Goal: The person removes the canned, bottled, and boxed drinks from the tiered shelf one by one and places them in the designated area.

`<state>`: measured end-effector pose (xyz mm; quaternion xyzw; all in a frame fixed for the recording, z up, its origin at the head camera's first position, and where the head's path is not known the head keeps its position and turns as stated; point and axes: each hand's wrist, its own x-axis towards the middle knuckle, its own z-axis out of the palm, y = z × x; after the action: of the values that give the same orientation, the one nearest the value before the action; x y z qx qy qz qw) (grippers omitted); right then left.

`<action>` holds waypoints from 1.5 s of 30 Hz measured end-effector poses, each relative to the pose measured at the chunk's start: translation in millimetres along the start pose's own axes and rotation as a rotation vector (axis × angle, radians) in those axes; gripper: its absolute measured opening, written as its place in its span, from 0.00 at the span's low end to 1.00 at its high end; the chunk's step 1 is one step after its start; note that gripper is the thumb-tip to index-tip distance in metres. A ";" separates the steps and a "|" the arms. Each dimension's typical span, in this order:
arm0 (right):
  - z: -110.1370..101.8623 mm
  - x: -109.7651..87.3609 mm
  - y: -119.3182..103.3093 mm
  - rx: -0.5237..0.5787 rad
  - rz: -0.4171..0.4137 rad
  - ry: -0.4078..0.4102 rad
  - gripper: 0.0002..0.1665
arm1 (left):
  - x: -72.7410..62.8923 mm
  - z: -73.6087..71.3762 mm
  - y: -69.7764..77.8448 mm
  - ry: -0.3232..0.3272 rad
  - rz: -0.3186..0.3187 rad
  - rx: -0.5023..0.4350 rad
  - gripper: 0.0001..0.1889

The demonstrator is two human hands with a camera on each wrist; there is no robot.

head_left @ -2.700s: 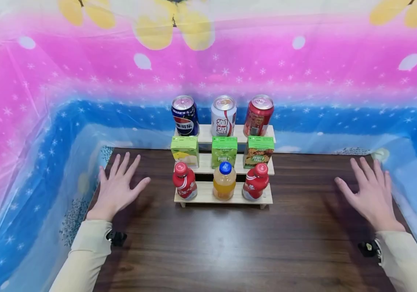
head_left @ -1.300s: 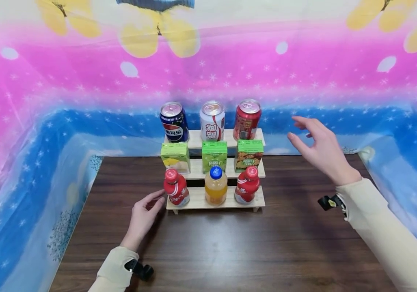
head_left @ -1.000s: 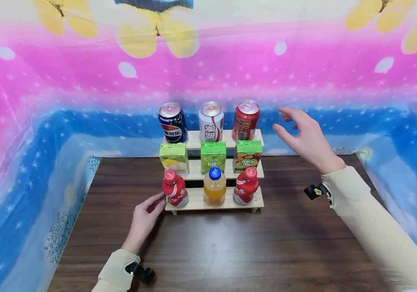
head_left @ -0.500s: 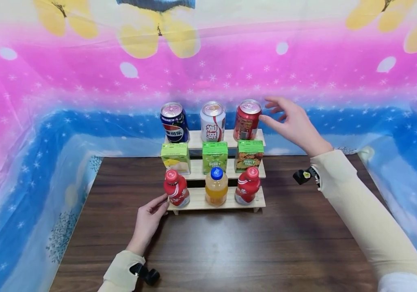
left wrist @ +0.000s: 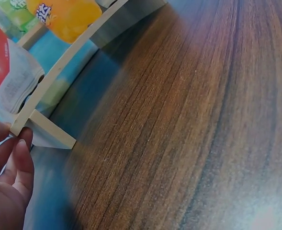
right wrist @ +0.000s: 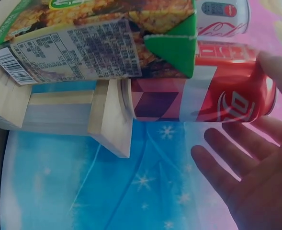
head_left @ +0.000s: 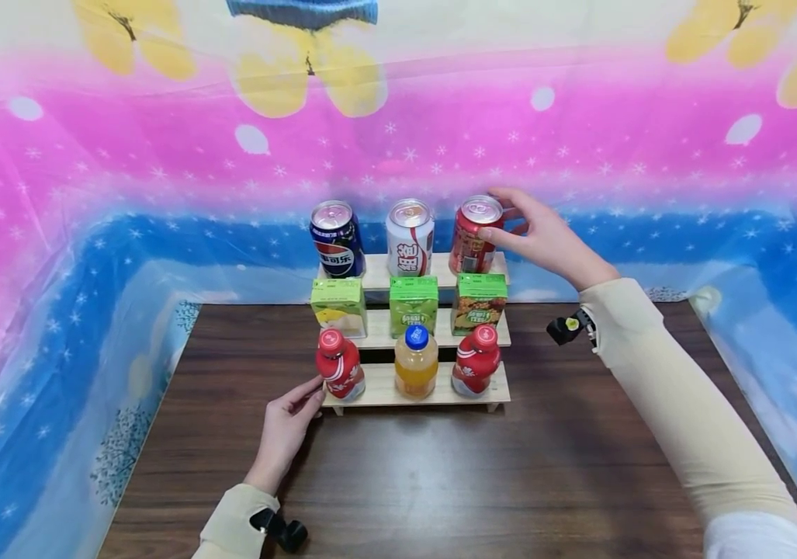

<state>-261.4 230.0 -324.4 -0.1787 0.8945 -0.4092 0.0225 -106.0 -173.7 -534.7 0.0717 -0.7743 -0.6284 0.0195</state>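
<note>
In the head view a three-tier wooden shelf (head_left: 377,397) bears drinks. My left hand (head_left: 283,428) pinches its lowest board at the left end; in the left wrist view, thumb and finger meet at the board's corner. My right hand (head_left: 545,237) is around the upper part of a red soda can (head_left: 469,242) on the top tier, thumb in front and index finger behind. The right wrist view shows the thumb against the can, the other fingers spread beside it. A white can (head_left: 409,247) and a dark blue Pepsi can (head_left: 337,248) stand on the same tier.
Green juice cartons (head_left: 414,307) fill the middle tier, the right one close before the red can. Red bottles (head_left: 342,371) and an orange-drink bottle (head_left: 416,369) stand on the lowest tier. A patterned cloth (head_left: 230,217) rises behind the brown wooden table (head_left: 412,481).
From the table's sides, both hands moved inward. My left hand took hold of the shelf's left end; my right hand moved left and up until it came around the red can.
</note>
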 end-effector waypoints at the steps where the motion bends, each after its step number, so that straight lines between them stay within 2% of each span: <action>1: 0.1 0.7 0.5 0.007 0.002 -0.005 0.45 | 0.2 -0.4 -0.1 -0.002 -0.008 0.002 0.17; 9: 1.0 3.4 3.3 0.050 0.003 -0.063 0.47 | 0.6 -2.5 1.4 -0.008 -0.037 -0.011 0.17; 14: 3.2 3.6 2.2 0.074 0.008 -0.054 0.51 | 0.7 -2.9 3.9 -0.010 -0.045 -0.013 0.17; 19: 4.9 5.6 4.3 0.125 0.003 -0.044 0.45 | 2.5 -2.4 4.9 -0.001 -0.022 -0.022 0.17; 25: 6.8 6.2 7.4 0.172 0.017 -0.024 0.45 | 2.7 -1.7 4.9 -0.016 -0.009 -0.027 0.17; 32: 11.3 6.7 12.5 0.160 0.013 -0.007 0.54 | 0.6 -2.3 1.7 -0.016 0.000 -0.006 0.17; 39: 15.9 4.0 10.7 0.122 0.036 0.056 0.46 | -0.2 -2.0 1.9 -0.031 0.010 -0.026 0.17; 45: 18.0 1.0 8.3 0.122 0.066 0.102 0.47 | 0.1 -2.2 2.7 -0.031 0.009 -0.044 0.17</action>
<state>-261.5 221.5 -342.4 -0.1263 0.8732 -0.4707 0.0014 -106.1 -175.3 -531.6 0.0578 -0.7609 -0.6461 0.0120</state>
